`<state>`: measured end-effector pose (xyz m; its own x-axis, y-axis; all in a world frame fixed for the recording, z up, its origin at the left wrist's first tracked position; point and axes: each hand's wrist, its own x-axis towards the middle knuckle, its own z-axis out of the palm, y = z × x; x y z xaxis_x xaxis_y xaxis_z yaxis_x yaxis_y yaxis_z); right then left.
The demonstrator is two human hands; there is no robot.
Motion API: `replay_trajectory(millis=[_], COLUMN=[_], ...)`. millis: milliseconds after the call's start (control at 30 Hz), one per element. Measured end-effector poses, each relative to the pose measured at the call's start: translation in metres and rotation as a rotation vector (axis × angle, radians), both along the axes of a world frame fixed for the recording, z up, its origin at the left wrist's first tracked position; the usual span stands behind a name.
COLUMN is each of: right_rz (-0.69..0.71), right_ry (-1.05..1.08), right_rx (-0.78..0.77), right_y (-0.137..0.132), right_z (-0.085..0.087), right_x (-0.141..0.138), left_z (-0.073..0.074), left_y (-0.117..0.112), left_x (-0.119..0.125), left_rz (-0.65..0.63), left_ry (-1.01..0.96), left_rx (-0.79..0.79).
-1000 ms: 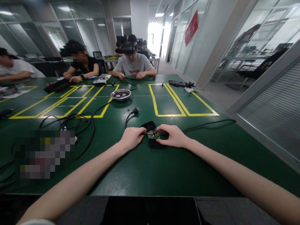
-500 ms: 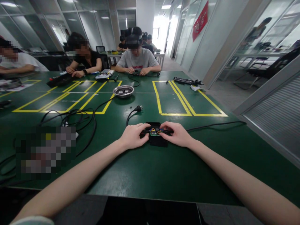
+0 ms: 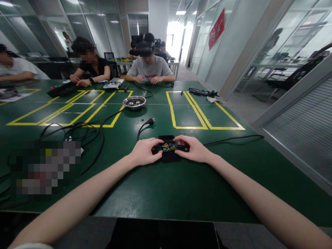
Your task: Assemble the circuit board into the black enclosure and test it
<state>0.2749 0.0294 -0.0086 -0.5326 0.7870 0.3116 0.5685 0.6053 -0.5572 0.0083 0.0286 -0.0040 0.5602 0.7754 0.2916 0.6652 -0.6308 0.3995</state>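
A small circuit board (image 3: 166, 148) with coloured wires and round orange-ringed parts lies over an opened black plastic case (image 3: 171, 158) on the table in front of me. My left hand (image 3: 146, 151) pinches the board's left side between thumb and fingers. From the right, my right hand (image 3: 194, 148) grips its other side in the same way. A black cable (image 3: 230, 139) runs out beyond my right hand across the table. Behind my left hand lies a cord with a black plug (image 3: 150, 121). My fingers partly cover the board's ends.
A metal bowl (image 3: 134, 102) with small metal parts stands farther back on the green table (image 3: 145, 193). Coiled black cables (image 3: 75, 129) lie at the left beside a blurred-out object (image 3: 48, 169). A folded black tripod-like item (image 3: 203, 92) rests at the back right. Several people sit opposite.
The whole view has shifted slightly. Both hands stay on the circuit board over the case, with only small finger movements. The person opposite has shifted a hand.
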Motion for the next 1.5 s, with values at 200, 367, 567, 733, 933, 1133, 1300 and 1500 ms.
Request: replay_trajectory(millis=[200,367,567,733,933,1133,1300,1500], right_rz=[-0.029,-0.062,-0.028,-0.02,-0.028,-0.046,-0.046,-0.087], right_ry=[0.007,0.056,0.104,0.102,0.097,0.105,0.11,0.039], right_rx=[0.013,0.039,0.055,0.06,0.067,0.08,0.086,0.123], right_y=[0.0,0.002,0.003,0.006,0.006,0.006,0.005,0.007], right_z=[-0.004,-0.01,-0.011,-0.014,-0.015,-0.015,-0.015,-0.009], right_x=[0.001,-0.004,0.0,-0.001,-0.003,-0.003,-0.005,0.003], left_z=[-0.002,-0.005,-0.003,-0.002,-0.004,-0.004,-0.003,0.001], left_y=[0.004,0.008,0.011,0.013,0.015,0.015,0.014,0.017], left_x=[-0.002,-0.005,-0.011,-0.012,-0.009,-0.011,-0.012,-0.015], left_rz=[0.016,0.015,-0.031,-0.038,0.006,0.004,-0.018,0.047], left_ry=[0.027,0.002,-0.054,-0.018,0.009,0.02,-0.018,-0.063], left_rx=[-0.002,0.015,0.031,0.01,0.008,-0.001,-0.001,0.03])
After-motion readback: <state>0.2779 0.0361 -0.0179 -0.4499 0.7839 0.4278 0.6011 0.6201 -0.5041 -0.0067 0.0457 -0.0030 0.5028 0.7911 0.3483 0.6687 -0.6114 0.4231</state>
